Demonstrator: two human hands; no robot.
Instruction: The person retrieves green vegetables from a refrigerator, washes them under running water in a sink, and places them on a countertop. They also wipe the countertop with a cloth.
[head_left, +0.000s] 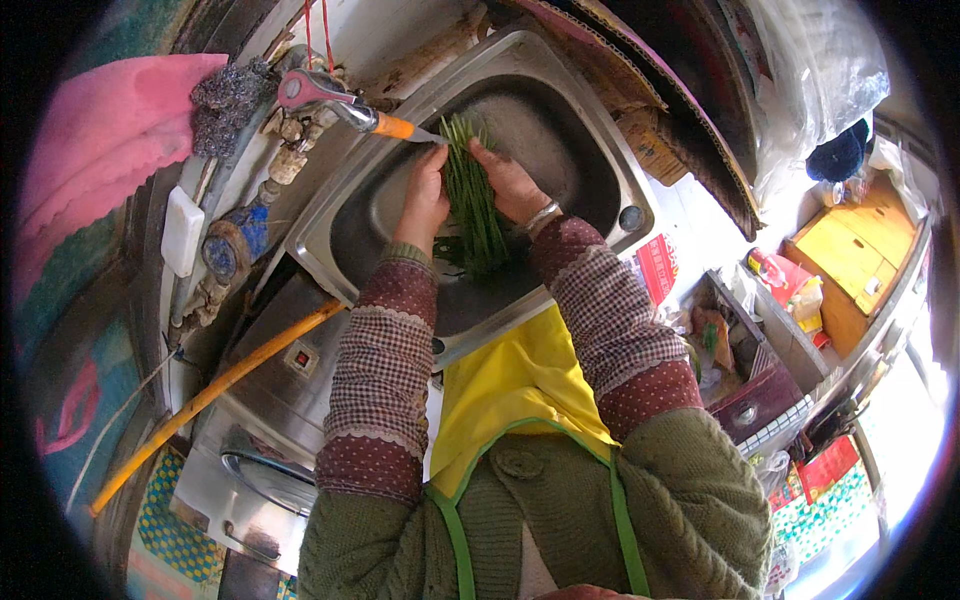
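A bunch of long, thin green chives [474, 205] is held over the stainless steel sink [545, 110]. My left hand [427, 198] closes on its left side, with the thumb and fingers at the upper part of the stalks. On the opposite side, my right hand [508, 188] grips the bunch, thumb up along the stalks. The lower ends hang toward the basin floor, where a few loose dark green bits lie. From the left, the faucet [345, 103] with its orange spout points at the chives, and a pale stream appears to reach them. My fingertips are partly hidden by the stalks.
Pipes and a valve [228, 250] run along the wall at left, below a steel wool scrubber [232, 100]. A wooden stick [220, 400] leans by the sink's near left corner. Cardboard [690, 120] stands behind at right. A drawer [760, 400] and yellow box [850, 255] are right.
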